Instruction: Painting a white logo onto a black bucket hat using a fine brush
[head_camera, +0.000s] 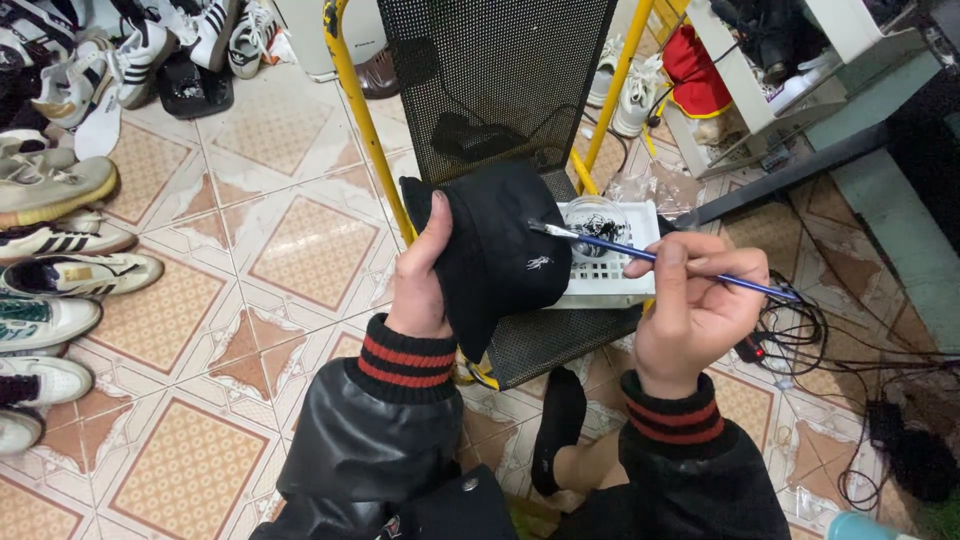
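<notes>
The left hand (420, 285) has its fingers gripping a black fabric cap (500, 250); the right hand (690, 305) has its fingers pinching a thin blue-handled paintbrush (660, 258) over a white slotted plastic tray (620, 270).

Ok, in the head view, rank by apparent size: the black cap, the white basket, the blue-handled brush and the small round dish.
Largest to smallest as they look:
1. black cap
2. white basket, partly hidden by the cap
3. blue-handled brush, long but thin
4. round dish

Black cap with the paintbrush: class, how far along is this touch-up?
Done: nothing can be confirmed; no fresh paint shows on the black cap. In hand: the left hand holds the cap, the right hand holds a blue brush, its tip at the cap's top. Left: cannot tell.
</notes>
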